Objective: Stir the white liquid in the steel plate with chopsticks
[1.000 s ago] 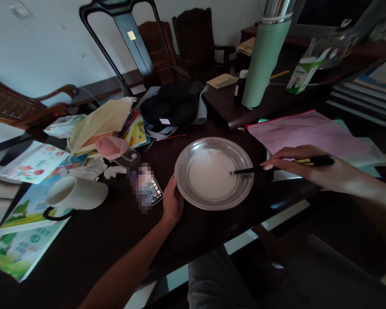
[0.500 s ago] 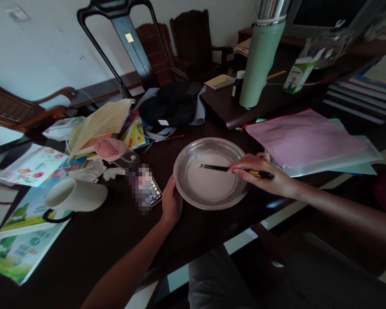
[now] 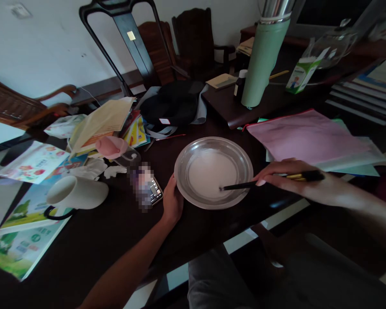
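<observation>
A shallow metal bowl (image 3: pixel 180 182) rests on the dark table, with a whitish, cloudy layer spread over its bottom. My left hand (image 3: pixel 173 201) grips the bowl's left side, thumb up along the rim and the other fingers mostly hidden beneath. In my right hand (image 3: pixel 289 182) is a pair of black chopsticks (image 3: pixel 239 186) with gold bands, held pinched over the bowl's right rim. Their tips touch or hover just above the whitish layer, right of its middle; I cannot tell which.
Left of the bowl lie a phone (image 3: pixel 156 191), a white mug (image 3: pixel 83 193), a pink-lidded cup (image 3: pixel 111 148) and booklets (image 3: pixel 22 253). Behind is a black bag (image 3: pixel 172 105). A green thermos (image 3: pixel 263 60) stands beyond; a pink zip pouch (image 3: pixel 309 139) lies right.
My right hand has moved right and slightly toward me, drawing the chopstick tips from the layer's upper left to its lower right. My left hand keeps its hold on the bowl.
</observation>
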Tool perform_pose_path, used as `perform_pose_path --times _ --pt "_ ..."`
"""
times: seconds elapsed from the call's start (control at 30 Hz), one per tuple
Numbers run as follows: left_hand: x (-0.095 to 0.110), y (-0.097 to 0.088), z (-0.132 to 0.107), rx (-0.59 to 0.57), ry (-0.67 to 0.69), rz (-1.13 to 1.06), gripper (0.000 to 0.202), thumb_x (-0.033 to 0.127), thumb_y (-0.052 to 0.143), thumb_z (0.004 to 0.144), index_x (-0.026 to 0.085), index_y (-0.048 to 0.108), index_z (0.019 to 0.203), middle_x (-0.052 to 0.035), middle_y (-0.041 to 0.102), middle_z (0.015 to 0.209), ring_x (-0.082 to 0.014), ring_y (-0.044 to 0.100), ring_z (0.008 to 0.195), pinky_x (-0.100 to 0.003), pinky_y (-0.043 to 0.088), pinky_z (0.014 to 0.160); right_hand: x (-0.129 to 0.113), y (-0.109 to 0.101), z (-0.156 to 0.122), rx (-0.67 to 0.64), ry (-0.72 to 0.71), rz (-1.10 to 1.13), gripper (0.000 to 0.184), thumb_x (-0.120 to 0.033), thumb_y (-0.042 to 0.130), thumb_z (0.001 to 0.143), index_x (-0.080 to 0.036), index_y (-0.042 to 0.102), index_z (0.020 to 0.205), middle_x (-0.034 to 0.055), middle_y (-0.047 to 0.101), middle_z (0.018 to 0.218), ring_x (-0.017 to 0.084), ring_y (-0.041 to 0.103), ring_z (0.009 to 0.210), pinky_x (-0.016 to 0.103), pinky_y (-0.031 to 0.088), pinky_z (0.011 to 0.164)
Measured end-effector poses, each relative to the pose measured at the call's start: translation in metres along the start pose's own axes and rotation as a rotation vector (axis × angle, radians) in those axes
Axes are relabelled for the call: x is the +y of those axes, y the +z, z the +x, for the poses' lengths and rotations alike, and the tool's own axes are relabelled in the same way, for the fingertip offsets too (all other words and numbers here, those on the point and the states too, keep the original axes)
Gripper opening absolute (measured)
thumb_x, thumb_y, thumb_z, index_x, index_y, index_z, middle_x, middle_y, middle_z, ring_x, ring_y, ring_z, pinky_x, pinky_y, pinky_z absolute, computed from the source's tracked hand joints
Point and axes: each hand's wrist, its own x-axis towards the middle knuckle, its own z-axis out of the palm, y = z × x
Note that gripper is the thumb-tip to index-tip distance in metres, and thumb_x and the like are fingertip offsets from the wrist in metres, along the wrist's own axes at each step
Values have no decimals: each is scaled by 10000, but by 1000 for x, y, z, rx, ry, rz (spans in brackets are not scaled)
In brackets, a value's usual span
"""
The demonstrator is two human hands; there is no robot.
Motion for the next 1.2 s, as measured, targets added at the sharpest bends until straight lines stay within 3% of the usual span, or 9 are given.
perform_pose_path --times 0.17,0.3,0.4,0.53,0.7,0.8,0.93,1.1,1.2 --pt "-1 -2 1 0 -3 14 381 522 783 872 241 835 1124 -70 835 1250 -326 720 1311 -468 539 1175 3 44 20 28 -142 -15 277 -474 608 1073 -337 843 1125 34 873 1169 247 810 1059 470 537 953" --pt "-2 -3 2 -2 -5 18 378 518 776 884 243 830 1137 -74 836 1242 -332 721 1312 -471 554 1158 14 57 37 89 -149 -69 266 -460 581 1085 -351 812 1159 22 860 1232 260 792 1122 514 495 998" --pt "-1 -3 2 -12 -1 11 364 513 783 881 238 835 1113 -71 838 1246 -331 713 1327 -470 537 1182 18 47 40 172 -133 -103 229 -426 590 1080 -354 802 1129 17 860 1232 275 792 1139 534 485 1005" --pt "-1 -1 1 0 8 -9 366 517 822 846 242 848 1086 -64 844 1237 -330 715 1325 -471 520 1207 15 19 26 241 -85 -136 226 -455 595 1078 -361 800 1069 3 876 1123 265 812 985 518 523 945" --pt "-2 0 1 27 14 -17 366 510 814 852 238 849 1094 -59 847 1229 -338 718 1321 -487 523 1203 10 -13 -1 179 21 -161 322 -637 621 1033 -410 845 1075 7 867 1101 313 803 1005 519 599 890" --pt "-2 -1 1 8 2 -16 377 513 805 861 236 843 1114 -63 846 1235 -339 710 1337 -483 517 1209 1 -16 -6 56 39 -69 383 -643 596 1047 -376 868 1013 23 875 1044 298 814 969 460 625 803" --pt "-3 -3 1 16 -11 -5 392 519 794 870 236 835 1138 -58 845 1232 -326 724 1308 -472 538 1180 -7 9 1 -33 -43 16 298 -547 621 1067 -361 855 1068 -2 879 1108 248 822 1012 435 587 902" --pt "-3 -3 2 24 -21 -26 403 518 832 830 244 843 1126 -43 850 1211 -325 737 1273 -466 549 1162 9 53 22 60 -168 -41 272 -463 596 1092 -345 829 1167 16 870 1184 241 813 1058 456 513 935" --pt "-2 -2 2 5 -7 -12 402 518 809 858 243 841 1149 -54 847 1231 -333 724 1306 -477 540 1176 21 61 35 122 -188 -112 252 -434 589 1097 -347 811 1177 17 864 1213 257 803 1097 491 481 962"
